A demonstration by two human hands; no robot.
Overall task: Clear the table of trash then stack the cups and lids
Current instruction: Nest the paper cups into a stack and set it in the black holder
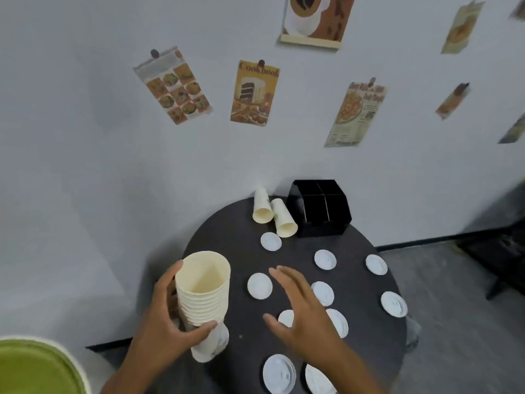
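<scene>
Round dark surface (250,223) pushed against a pale wall covered in food posters (254,93), and no trash on it that I can see, so that half looks done. Far left there's a green bin (34,368) peeking in. The left hand (170,328) is wrapped around a tall stack of cups (203,294), standing upright near the left edge. The right hand (301,314) hovers with fingers spread, holding nothing, over the scattered lids (259,286). Further back, two cups (272,213) lie on their sides beside a black box (319,209). So those cups still need stacking, and most lids are loose.
</scene>
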